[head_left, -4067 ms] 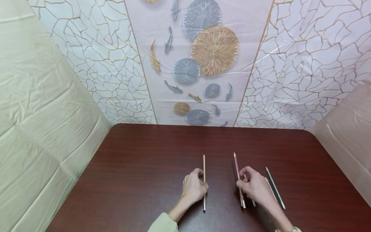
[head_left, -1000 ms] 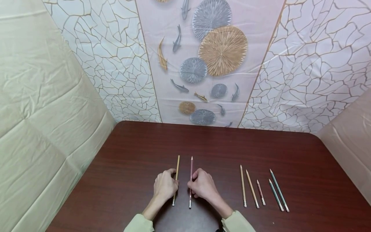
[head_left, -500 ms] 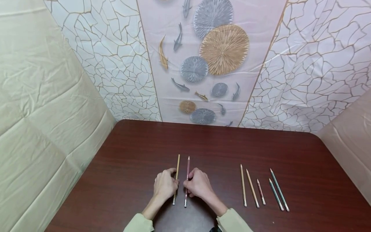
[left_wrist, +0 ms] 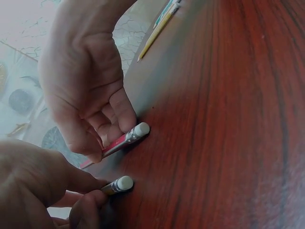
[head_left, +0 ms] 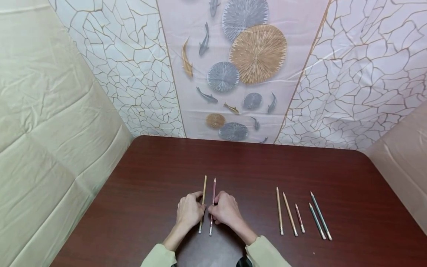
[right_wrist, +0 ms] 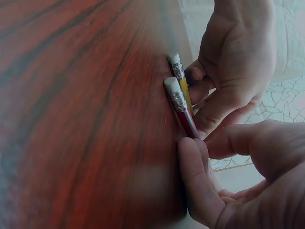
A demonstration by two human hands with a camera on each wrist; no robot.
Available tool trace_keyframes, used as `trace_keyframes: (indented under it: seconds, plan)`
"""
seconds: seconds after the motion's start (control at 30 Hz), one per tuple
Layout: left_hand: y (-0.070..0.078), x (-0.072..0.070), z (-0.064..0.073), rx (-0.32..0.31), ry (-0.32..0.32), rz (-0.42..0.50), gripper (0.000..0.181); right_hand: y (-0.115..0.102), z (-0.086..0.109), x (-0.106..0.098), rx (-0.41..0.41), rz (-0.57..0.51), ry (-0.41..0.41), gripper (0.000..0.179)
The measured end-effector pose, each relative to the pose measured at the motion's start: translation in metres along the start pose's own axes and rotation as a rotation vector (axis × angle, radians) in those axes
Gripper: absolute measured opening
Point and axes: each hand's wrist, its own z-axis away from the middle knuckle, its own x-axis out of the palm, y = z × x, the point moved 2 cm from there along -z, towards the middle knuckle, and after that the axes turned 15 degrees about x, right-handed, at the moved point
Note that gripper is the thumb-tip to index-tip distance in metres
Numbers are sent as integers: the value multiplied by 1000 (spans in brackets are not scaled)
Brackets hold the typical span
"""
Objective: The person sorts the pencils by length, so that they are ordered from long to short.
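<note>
In the head view my left hand [head_left: 189, 212] pinches a yellow pencil [head_left: 205, 183] that lies lengthwise on the table, its far end blunt and its eraser towards me. Just right of it, my right hand [head_left: 227, 210] holds a dark red pencil [head_left: 214, 189] between thumb and fingers, sharpened tip pointing away. The two pencils run nearly parallel with a narrow gap between them. Both white erasers show in the left wrist view, the red pencil's eraser [left_wrist: 141, 129] and the yellow one's [left_wrist: 125, 182]. Fingers cover the middle of each pencil.
On the right of the dark brown table [head_left: 160, 167] lie two yellow pencils [head_left: 279, 211], a short red pencil [head_left: 300, 218] and two blue-green pencils [head_left: 321, 216]. Patterned cloth [head_left: 140, 74] hangs behind the table's far edge, with plain cloth at both sides.
My right hand has brought the red pencil left from the right-hand pencils to beside the yellow one, narrowing the gap over the last second. The left hand with the yellow pencil has barely moved lately.
</note>
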Motion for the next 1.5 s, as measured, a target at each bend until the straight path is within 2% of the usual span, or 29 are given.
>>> trace_keyframes:
  seconds: [0.43, 0.7, 1.27, 1.5]
  plan:
    - [0, 0, 1, 27, -3, 11, 40, -1, -3, 2, 8, 47, 12, 16]
    - [0, 0, -4, 23, 0, 3, 41, -5, -6, -1, -20, 85, 30, 15]
    - [-1, 0, 2, 49, -7, -1, 41, 0, -3, 1, -23, 28, 9, 10]
    - [2, -1, 3, 64, 10, -14, 39, 0, -1, 1, -41, 12, 5, 8]
